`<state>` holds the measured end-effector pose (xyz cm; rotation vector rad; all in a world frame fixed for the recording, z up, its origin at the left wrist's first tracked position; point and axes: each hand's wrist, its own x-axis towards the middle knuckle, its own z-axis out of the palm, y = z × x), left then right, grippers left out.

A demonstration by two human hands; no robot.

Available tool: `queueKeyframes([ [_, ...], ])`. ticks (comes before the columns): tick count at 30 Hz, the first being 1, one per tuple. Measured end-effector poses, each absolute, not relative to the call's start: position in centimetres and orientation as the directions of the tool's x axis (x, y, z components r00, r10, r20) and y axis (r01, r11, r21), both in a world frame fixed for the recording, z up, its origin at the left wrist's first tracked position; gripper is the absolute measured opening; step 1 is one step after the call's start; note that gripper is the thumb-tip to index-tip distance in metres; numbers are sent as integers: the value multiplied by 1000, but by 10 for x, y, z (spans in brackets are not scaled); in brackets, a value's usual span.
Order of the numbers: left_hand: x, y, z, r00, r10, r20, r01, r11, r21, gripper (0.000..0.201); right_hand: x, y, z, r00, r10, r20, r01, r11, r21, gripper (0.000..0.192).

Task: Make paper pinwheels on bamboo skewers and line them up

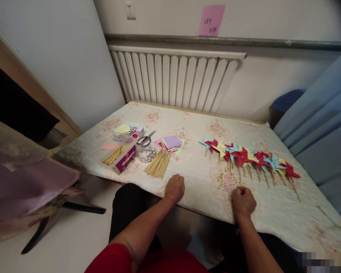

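While the person sits at the table (193, 195), both forearms lean over its near edge and the hands rest on the flowered cloth. The left hand (175, 188) is curled into a loose fist, with nothing visible in it, just on the near side of a bunch of loose wooden sticks (158, 164). The right hand (244, 203) is also folded closed, near the row of paper pinwheels (242, 156); nothing shows sticking out of it, though the camera cannot tell whether something tiny is inside.

The pinwheels lie overlapping on the right side of the table, most of their sticks pointing toward the person, perhaps so that the heads stay together and take up less room. Supplies sit on the left: a clear box (126, 160) with a purple label probably keeps more sticks from rolling about, and a round dish (143, 162) seems meant to stop its small shiny pieces scattering. Scissors (148, 137) lie just beyond the dish, touching or nearly so. Coloured paper squares (172, 142) are heaped behind the loose sticks, seemingly within easy reach, and more paper (124, 129) lies behind the box.
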<state>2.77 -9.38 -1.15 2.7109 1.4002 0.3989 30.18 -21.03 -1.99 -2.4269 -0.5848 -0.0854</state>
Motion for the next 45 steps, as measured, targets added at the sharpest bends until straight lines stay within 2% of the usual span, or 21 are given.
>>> queueKeyframes([
  [8, 27, -93, -13, 551, 805, 220, 790, -588, 171, 14, 301, -211, -19, 898, 396, 193, 433, -714, -550, 31],
  [29, 26, -91, -8, 567, 807, 166, 773, -590, 233, 14, 299, -208, -21, 885, 414, 211, 463, -742, -485, 29],
  [39, 20, -61, -9, 753, 654, 73, 619, -741, 261, 15, 296, -202, -24, 865, 431, 258, 502, -754, -423, 30],
  [45, 22, -37, -6, 812, 579, 76, 536, -790, 299, 15, 297, -203, -31, 838, 456, 300, 545, -728, -416, 32],
])
